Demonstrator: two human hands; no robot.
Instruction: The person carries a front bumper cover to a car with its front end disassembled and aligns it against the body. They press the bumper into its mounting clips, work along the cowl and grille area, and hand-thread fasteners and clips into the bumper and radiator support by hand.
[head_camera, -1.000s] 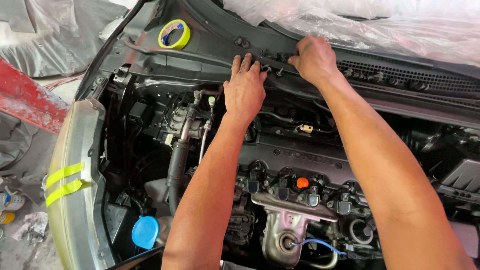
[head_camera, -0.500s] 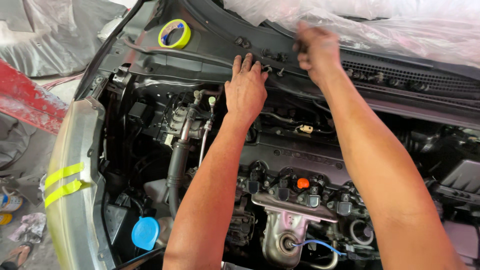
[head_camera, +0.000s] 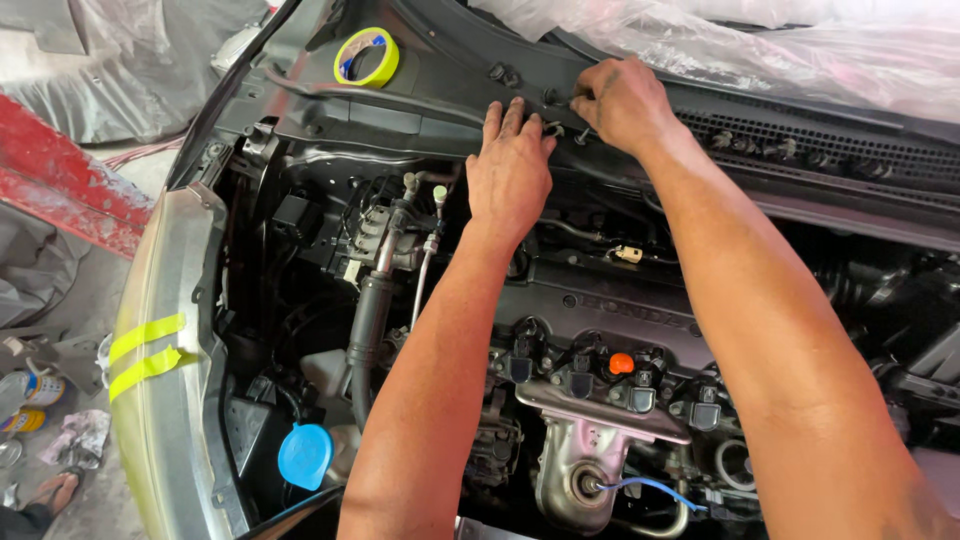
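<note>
Both hands up at the black plastic cowl panel (head_camera: 420, 95) along the rear edge of the engine bay. Left hand (head_camera: 510, 165) lies flat, palm down, fingers spread and extended, fingertips (head_camera: 518, 112) resting on the cowl edge; it grips nothing. Right hand (head_camera: 622, 100) is curled shut, fingers pinched around something small at the cowl. Can't tell what it is, it's hidden inside the fingers. A small black clip (head_camera: 552, 128) sits on the panel between the two hands, just beyond the left fingertips and just below the right knuckles.

Roll of yellow masking tape (head_camera: 366, 57) lies on the cowl, well off to the left of the left fingers. Clear plastic sheeting (head_camera: 760, 40) covers the windshield area above the right hand. Below both wrists: engine cover (head_camera: 600, 305), orange cap (head_camera: 621, 363), exhaust heat shield (head_camera: 580, 460). Blue reservoir cap (head_camera: 304, 456) sits low left, well apart from either hand. Yellow tape strips (head_camera: 150, 350) on the fender.
</note>
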